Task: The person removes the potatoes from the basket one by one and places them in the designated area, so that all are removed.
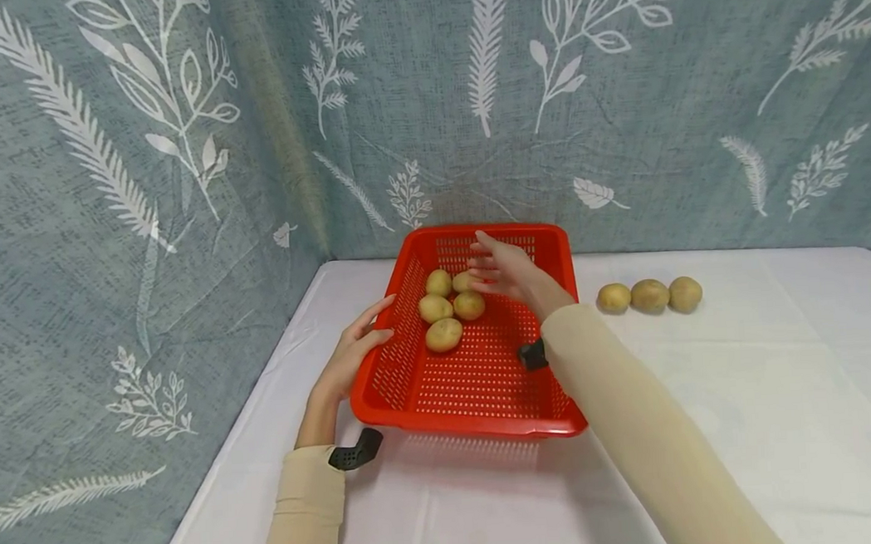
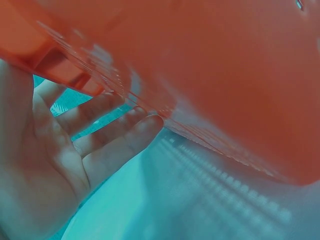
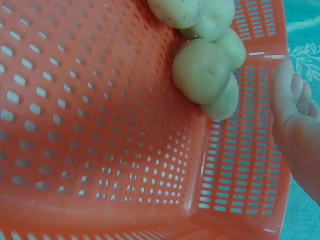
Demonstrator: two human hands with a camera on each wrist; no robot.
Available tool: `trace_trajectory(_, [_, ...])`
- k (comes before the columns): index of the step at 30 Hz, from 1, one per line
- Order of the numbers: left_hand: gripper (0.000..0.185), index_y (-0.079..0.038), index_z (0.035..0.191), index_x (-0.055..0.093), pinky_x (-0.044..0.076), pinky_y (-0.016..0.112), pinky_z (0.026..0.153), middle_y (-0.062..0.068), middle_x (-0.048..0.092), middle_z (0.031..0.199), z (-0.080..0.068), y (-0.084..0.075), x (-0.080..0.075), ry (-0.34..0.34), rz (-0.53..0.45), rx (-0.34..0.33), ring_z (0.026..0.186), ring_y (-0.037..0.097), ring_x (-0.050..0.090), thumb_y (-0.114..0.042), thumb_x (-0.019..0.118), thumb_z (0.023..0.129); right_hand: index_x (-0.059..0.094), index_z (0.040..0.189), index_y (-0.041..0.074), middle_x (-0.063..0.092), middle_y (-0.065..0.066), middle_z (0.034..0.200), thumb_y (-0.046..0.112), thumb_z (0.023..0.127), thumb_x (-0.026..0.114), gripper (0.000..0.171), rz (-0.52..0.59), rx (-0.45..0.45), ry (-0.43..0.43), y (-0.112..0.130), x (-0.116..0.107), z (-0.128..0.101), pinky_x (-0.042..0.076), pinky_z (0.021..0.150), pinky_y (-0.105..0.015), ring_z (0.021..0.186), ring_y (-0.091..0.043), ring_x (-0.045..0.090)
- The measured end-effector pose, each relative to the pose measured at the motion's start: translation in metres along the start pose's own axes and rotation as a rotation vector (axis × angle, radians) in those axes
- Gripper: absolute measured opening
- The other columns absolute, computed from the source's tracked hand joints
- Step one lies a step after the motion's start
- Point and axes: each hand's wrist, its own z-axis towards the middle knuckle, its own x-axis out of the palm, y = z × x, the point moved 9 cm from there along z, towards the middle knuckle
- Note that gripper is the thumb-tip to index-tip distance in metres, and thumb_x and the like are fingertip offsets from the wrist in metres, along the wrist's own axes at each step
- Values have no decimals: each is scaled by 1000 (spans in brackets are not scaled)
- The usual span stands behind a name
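L grip (image 1: 354,348) spread on red basket (image 1: 413,394) rim; R grip (image 1: 501,270) spread over potatoes (image 1: 448,306); 3 more potatoes (image 1: 650,295) beside.

A red perforated plastic basket (image 1: 479,369) is sitting on a white cloth-covered table (image 1: 751,419), near its back left corner. 5 yellow-brown potatoes (image 1: 448,306) are lying clustered in the basket's far half. 3 more yellow-brown potatoes (image 1: 650,295) are lying in a row on the table, right of the basket.
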Motion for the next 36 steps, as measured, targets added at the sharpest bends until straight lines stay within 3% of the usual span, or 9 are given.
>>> trace_trajectory(5, [56,-12,150,29,54,39,76,28,40,132,0,1,0,-2,-5,0,103,31,56,-6,42,96,41,143,6,46,-17,130,40,99,45,56,21,10,10,-3,8,2,41,98,-41,125,-32,43])
trace_trajectory(12, [57,-10,151,28,53,39,78,29,38,133,0,3,1,0,-8,-3,104,31,56,-6,42,96,38,145,6,39,-19,141,40,99,46,58,50,34,41,-11,18,4,42,98,-41,127,-32,41])
trace_trajectory(28, [57,-14,150,30,54,38,76,26,41,133,-3,2,1,-16,-2,-5,103,32,56,-6,43,96,39,144,7,42,-19,140,42,98,47,58,78,27,46,-25,16,12,43,97,-40,125,-32,45])
trace_trajectory(33, [57,-14,150,30,54,38,76,25,40,134,-2,1,2,-8,-3,-2,103,32,55,-6,43,96,44,139,7,55,-12,115,43,97,50,57,60,10,7,-24,6,13,49,89,-34,99,-22,60])
trace_trajectory(36, [57,-12,150,30,54,38,75,26,40,134,-1,0,1,-10,2,6,103,33,55,-6,43,95,46,138,6,56,-8,104,43,96,51,56,52,-5,10,-22,7,12,50,85,-33,81,-16,61])
